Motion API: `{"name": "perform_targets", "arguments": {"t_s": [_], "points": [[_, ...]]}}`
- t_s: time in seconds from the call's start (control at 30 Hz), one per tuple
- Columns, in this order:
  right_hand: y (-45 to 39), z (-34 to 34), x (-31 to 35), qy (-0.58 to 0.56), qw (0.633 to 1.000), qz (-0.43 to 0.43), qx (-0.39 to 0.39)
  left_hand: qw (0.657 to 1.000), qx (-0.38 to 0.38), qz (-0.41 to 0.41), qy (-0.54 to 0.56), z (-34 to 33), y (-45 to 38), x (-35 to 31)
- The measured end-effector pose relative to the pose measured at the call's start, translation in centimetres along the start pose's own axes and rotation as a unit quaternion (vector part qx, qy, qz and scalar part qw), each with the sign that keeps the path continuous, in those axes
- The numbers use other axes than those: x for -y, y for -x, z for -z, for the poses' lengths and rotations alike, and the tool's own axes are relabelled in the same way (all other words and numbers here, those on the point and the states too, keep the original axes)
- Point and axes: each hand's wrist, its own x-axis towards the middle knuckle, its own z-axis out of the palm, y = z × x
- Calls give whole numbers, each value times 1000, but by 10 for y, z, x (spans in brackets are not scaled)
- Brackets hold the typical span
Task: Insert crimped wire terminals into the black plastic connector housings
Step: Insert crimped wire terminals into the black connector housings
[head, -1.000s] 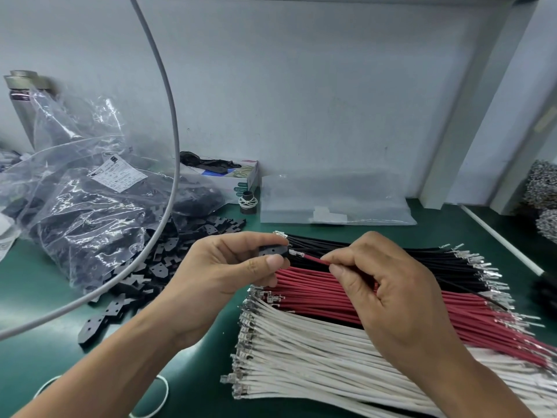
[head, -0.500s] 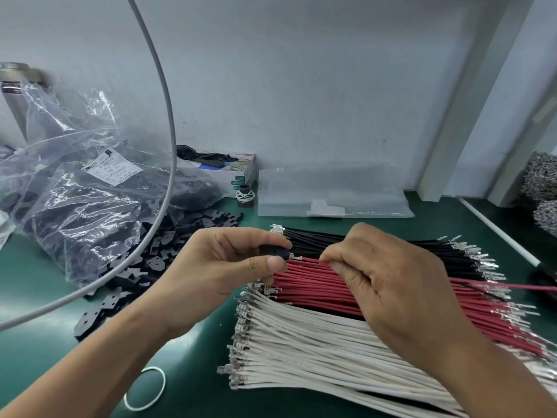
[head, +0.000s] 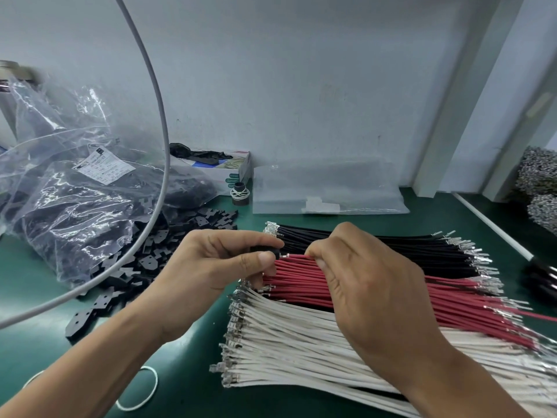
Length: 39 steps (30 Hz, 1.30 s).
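The left hand (head: 211,267) is pinching a small black connector (head: 265,250) between thumb and forefinger, just above the left ends of the wire rows. The right hand (head: 370,285) is pinching a red wire (head: 297,256) close to its metal tip — the tip is lying right at the connector's face, but whether it is inside I cannot tell. So both grips are pressed together on their things. Under the hands, black wires (head: 391,248), red wires (head: 301,285) and white wires (head: 295,342) are lying in rows on the green worktop (head: 187,384). More loose black connectors (head: 144,260) are spilling from a clear plastic bag (head: 69,206) at the left.
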Motion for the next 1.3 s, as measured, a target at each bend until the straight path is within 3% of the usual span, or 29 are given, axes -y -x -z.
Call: {"name": "perform_targets", "arguments": {"t_s": [0.2,0.33,0.5,0.83,0.93,1.03,1.1,1.2,1.3], "points": [[3,-11,0,-208,973,-91,30,1000,26,-10,-6,0,2,-2],[1,-6,-2,-169,982,-71,36,996,15,-47,-79,0,0,-1],[1,-5,-5,-202,975,-89,37,969,4,-135,-208,1,1,3],[3,-10,1,-207,976,-67,25,988,49,-90,-119,1,1,5],[0,-3,-6,-135,989,-55,21,987,35,-85,-135,1,0,5],[-2,10,-7,-50,998,-17,-30,986,-17,-90,-139,4,-3,5],[-1,12,-2,-61,998,4,12,984,-53,-92,-141,7,-4,4],[3,3,7,-92,981,-33,165,988,-65,-80,-119,6,-4,6],[5,-4,7,-124,972,-56,192,987,-64,-77,-124,5,-5,8]]}}
